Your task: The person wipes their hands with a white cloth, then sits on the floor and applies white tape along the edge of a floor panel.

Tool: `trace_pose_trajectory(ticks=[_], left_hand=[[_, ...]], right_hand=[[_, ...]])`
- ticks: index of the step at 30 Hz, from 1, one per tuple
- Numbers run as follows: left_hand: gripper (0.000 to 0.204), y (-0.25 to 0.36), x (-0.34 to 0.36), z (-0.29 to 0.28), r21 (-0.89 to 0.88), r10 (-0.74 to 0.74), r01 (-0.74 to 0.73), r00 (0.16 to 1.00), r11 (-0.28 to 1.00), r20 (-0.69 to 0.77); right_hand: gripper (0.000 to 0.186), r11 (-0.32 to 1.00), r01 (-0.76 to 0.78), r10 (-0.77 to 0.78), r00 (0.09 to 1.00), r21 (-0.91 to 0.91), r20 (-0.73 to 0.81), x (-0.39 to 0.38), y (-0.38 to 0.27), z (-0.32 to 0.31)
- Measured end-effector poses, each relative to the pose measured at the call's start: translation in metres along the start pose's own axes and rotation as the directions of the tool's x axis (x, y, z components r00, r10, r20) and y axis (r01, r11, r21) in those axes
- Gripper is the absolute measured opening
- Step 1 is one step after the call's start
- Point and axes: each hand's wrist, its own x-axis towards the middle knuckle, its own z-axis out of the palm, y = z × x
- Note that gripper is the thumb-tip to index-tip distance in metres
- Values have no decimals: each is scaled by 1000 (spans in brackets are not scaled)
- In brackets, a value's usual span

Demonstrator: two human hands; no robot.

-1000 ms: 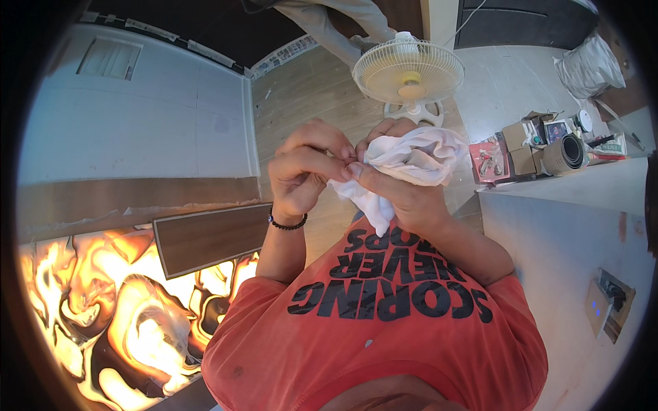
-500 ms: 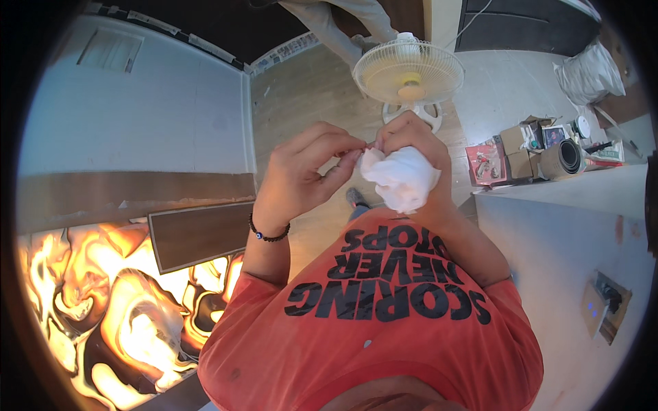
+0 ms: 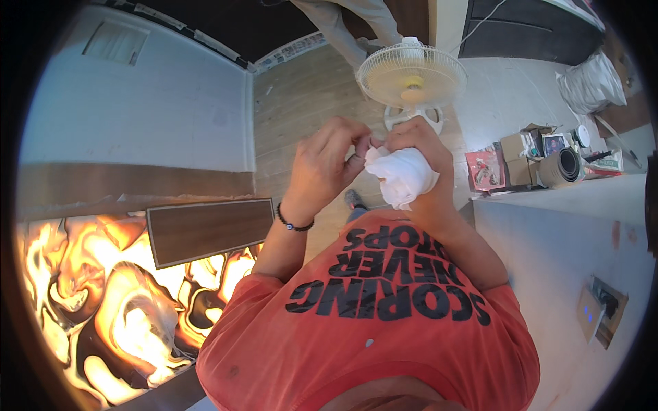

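Between the two raised hands sits a crumpled white cloth [image 3: 403, 175], balled up in the right hand [image 3: 418, 147], whose fingers are curled tight around its top so the wad bulges out below the palm. The left hand [image 3: 329, 157] pinches a corner of it between thumb and fingertips, just beside the right knuckles. This looks like bunching or folding the cloth; a further tuck would call for a firm pinch while the right fist keeps hold. Beyond the fingers stands a white pedestal fan [image 3: 411, 75] on the wooden floor [image 3: 301, 103]
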Motion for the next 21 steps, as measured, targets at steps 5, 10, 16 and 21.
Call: trace_pose_trajectory(ticks=[5,10,16,21], left_hand=[[7,4,3,2,-962,-538,235,834,141,124],[16,-12,-6,5,-979,-377,132,908,-156,183],[13,-10,-7,10,-964,-356,45,924,-261,139],[26,-9,-10,20,-942,-251,4,964,-335,93]], right_hand=[[36,996,-16,26,993,88,-113,-9,6,7],[26,959,-181,181,983,218,19,-6,-6,3],[34,249,-506,640,726,826,252,-1,-20,3],[28,93,-559,632,673,824,385,-4,-21,12]])
